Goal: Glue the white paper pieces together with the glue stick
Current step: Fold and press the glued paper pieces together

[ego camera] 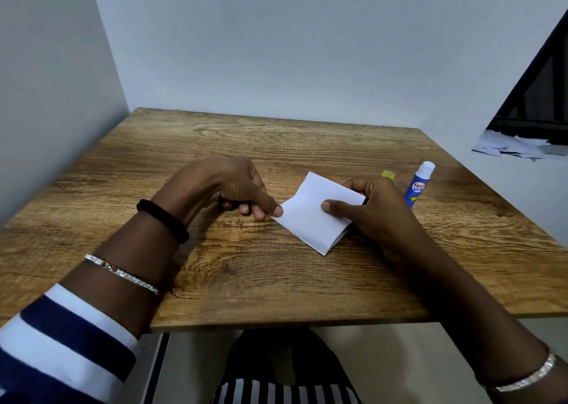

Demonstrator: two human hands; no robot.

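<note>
Left hand (233,188) pinching the paper (310,216) at 9 o'clock, right hand (378,210) gripping it at 3, I'd square the edges before pressing.

White paper pieces (310,219): two layers, near edges slightly offset, gently bent. Pinched under my right hand's (378,210) thumb; left corner pinched by my left hand (233,185).
Glue stick (419,185): blue label, white top, uncapped, standing just beyond my right hand.
Yellow cap (388,174): behind my right hand's fingers.
</note>
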